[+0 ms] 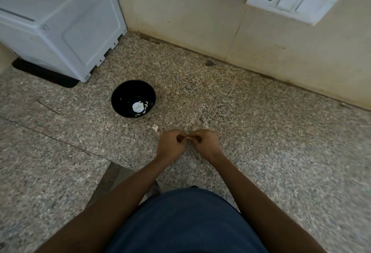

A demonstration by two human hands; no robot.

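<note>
Blue garment (pixel 186 222) nearest, both hands pinching one garlic clove over the counter.
Past the garment, the left hand (pixel 170 144) and right hand (pixel 205 142) meet fingertip to fingertip, each curled and pinching an end of a small pale garlic clove (pixel 188 137) just above the speckled counter (pixel 261 132). Peeling should go best by nipping the skin at one tip and pulling along the clove while the other hand holds firm. The clove can then go into the black bowl (pixel 120 100) ahead-left of the left hand. Curled fingers hide most of the clove, so how much skin remains cannot be told. A loose pale piece (pixel 155 128) just beyond the left hand may be clove or husk.
</note>
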